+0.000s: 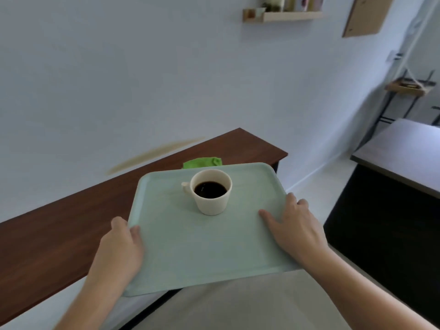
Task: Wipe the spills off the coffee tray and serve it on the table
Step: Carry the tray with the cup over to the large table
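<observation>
Both hands, left and right, grip the tray with its cup above a brown desk by a white wall; green cloth behind.

Head-worn view, close, down over tray

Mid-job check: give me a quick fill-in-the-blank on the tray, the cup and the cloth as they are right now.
1. The tray is gripped at its sides by ____ hands, the left hand and the right hand.
2. The cup on it holds dark ____.
3. The green cloth lies on the ____ wooden table, beyond the tray.

Missing words: two; coffee; brown
</observation>
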{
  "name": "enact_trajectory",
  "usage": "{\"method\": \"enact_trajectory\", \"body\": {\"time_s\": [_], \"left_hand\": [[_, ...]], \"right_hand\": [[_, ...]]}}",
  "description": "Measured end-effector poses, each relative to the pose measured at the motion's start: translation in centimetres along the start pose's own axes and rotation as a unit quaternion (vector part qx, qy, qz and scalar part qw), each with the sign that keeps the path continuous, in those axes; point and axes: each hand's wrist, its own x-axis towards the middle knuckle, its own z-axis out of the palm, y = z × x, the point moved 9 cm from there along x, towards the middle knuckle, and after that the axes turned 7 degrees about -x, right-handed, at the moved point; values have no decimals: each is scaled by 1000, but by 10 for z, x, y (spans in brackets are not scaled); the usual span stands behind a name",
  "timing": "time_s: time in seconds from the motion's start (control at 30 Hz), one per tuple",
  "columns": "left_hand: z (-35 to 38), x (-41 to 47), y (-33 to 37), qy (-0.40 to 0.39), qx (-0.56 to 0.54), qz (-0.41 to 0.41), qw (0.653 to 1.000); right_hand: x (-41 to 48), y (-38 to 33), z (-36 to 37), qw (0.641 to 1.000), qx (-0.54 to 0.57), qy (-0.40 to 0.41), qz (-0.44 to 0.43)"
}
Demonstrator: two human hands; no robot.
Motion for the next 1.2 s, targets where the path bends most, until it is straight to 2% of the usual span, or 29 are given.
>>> {"method": "enact_trajectory", "body": {"time_s": [0.7, 1.03, 1.2], "left_hand": [[327, 15, 299, -144, -44, 158, 976], [465, 26, 426, -226, -50, 220, 948], [540, 45, 479, -237, -52, 249, 938]], "right_hand": [[136, 341, -82, 977, -25, 53, 205], [197, 461, -100, 953, -30, 74, 291], [237, 512, -103, 938, -39, 91, 331]]}}
